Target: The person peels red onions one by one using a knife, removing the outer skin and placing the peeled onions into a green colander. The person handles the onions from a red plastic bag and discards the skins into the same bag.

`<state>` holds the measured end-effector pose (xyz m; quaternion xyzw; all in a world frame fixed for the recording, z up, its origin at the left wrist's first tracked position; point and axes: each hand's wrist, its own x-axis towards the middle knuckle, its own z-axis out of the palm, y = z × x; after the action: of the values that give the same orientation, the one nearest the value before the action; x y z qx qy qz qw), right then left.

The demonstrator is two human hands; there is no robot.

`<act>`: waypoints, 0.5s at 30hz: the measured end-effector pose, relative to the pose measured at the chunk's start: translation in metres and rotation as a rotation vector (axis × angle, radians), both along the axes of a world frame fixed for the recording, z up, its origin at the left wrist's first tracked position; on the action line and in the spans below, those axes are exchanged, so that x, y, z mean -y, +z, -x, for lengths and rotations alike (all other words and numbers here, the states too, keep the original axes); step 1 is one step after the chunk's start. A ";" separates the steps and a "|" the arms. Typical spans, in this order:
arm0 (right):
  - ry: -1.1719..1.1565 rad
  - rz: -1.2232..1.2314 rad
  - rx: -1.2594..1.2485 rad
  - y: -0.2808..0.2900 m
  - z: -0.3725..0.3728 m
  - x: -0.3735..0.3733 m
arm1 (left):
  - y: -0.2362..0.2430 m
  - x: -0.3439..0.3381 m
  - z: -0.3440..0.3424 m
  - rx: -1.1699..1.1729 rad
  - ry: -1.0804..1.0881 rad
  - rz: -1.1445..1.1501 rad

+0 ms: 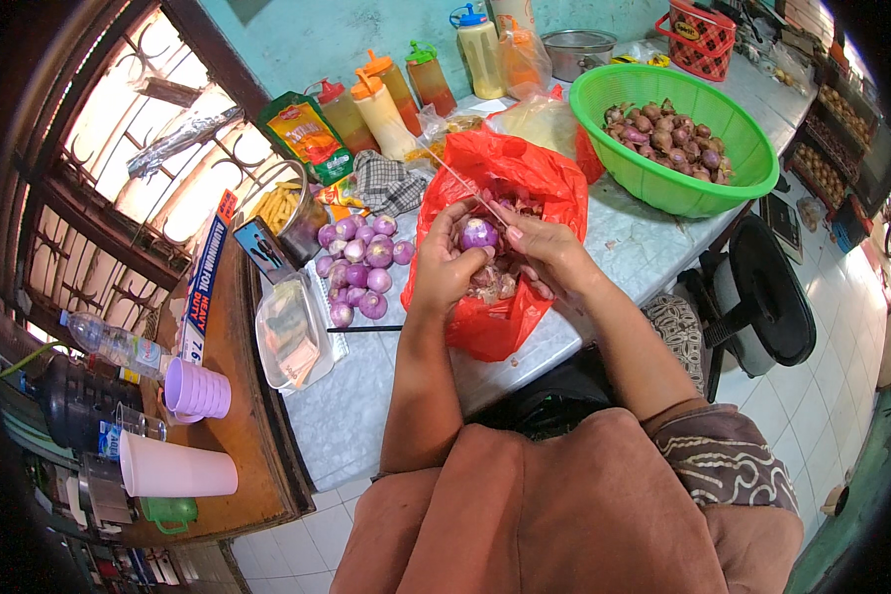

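Observation:
A purple shallot (479,233) is pinched in the fingers of my left hand (445,265). My right hand (549,247) is closed on a knife (455,176), whose thin blade points up and to the left, just above the shallot. The knife's handle is hidden in my palm. Both hands are over an open red plastic bag (513,163) with papery shallot skins (495,282) inside. To the left of the bag, several peeled shallots (366,262) are piled on the table. A large green basket (683,183) of unpeeled shallots (668,139) stands at the far right.
Sauce bottles (371,104) line the wall behind a checked cloth (391,181). Left of the peeled shallots are a plastic box (292,337), a propped phone (262,249) and a metal pot (302,223). Cups (180,463) stand on the wooden ledge. A black stool (767,292) is at right.

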<state>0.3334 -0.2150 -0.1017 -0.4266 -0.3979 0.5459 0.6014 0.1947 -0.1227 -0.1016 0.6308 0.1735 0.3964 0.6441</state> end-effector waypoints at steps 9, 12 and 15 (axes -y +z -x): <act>0.093 -0.049 0.023 -0.004 0.005 0.000 | 0.010 0.007 0.002 -0.035 0.062 0.016; 0.096 -0.068 0.024 -0.003 0.006 -0.002 | 0.007 0.005 0.002 -0.027 0.081 0.005; 0.077 -0.080 0.008 -0.003 0.008 -0.004 | 0.007 0.006 0.001 -0.027 0.088 0.008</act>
<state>0.3249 -0.2115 -0.1050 -0.3888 -0.4377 0.5507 0.5949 0.1940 -0.1282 -0.0942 0.6252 0.2117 0.4151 0.6261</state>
